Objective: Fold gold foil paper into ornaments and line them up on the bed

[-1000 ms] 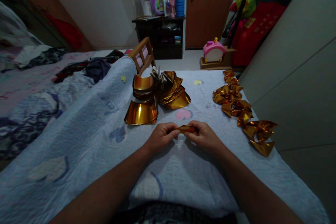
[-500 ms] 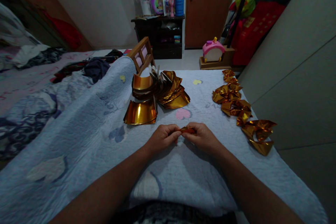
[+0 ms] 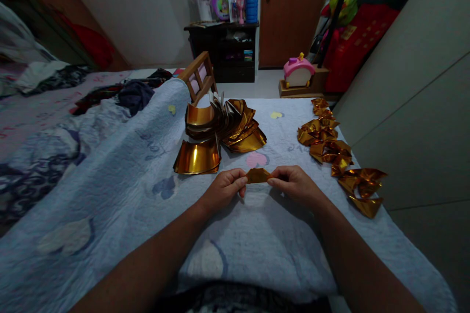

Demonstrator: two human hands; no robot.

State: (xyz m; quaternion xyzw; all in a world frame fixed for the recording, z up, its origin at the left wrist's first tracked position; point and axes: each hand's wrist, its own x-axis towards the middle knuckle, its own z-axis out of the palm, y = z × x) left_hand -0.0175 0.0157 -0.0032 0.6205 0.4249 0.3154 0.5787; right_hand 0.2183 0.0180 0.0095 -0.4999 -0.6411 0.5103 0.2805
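A small folded piece of gold foil paper [image 3: 258, 175] is stretched level between my two hands, just above the bed cover. My left hand [image 3: 228, 185] pinches its left end between thumb and fingers. At the right end, my right hand [image 3: 293, 183] pinches the other tip the same way. Beyond my hands lies a fanned stack of shiny gold foil sheets [image 3: 198, 155], curled and partly overlapping. Along the right side runs a row of folded gold foil pieces [image 3: 332, 149], crumpled-looking and pointed.
A pale blue bed cover [image 3: 257, 234] with heart shapes lies under everything. A wooden headboard-like rail [image 3: 200, 76] stands behind the foil stack. Clothes and bedding [image 3: 134, 95] are heaped at left. A pale cabinet [image 3: 422, 122] borders the right edge; a pink toy [image 3: 299, 71] sits on the floor beyond.
My hands have drawn apart, the right one moving right, so more of the folded foil paper shows flat between them. The stack and the folded row stay put.
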